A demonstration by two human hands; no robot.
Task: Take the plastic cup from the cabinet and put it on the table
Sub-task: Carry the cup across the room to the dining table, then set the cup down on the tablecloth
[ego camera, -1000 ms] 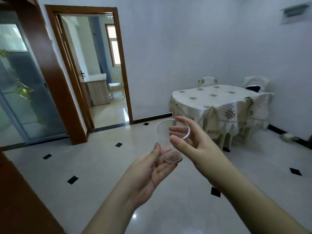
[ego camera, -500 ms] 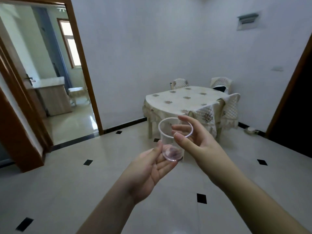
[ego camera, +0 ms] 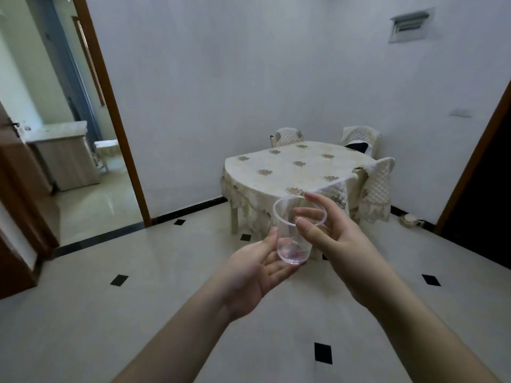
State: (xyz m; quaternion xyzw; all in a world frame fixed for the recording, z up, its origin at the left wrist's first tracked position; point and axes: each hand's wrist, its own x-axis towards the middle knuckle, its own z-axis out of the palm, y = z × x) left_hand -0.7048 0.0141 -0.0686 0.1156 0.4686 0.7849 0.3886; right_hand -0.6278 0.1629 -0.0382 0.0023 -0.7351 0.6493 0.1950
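Note:
A clear plastic cup (ego camera: 287, 233) is held upright in front of me, over the tiled floor. My left hand (ego camera: 257, 269) cups its base from below, palm up. My right hand (ego camera: 331, 230) grips it near the rim, thumb on the near side and fingers on the far side. Ahead stands the table (ego camera: 293, 167), covered with a cream cloth bearing a leaf pattern. The cabinet is not in view.
Three covered chairs (ego camera: 376, 183) stand around the table in the far corner. An open doorway (ego camera: 69, 150) with a brown frame leads to another room on the left. A dark doorway (ego camera: 481, 194) is on the right. A small dish (ego camera: 410, 219) lies on the floor by the wall.
The view has swung right and moved nearer the table. Both hands have kept the same hold on the cup.

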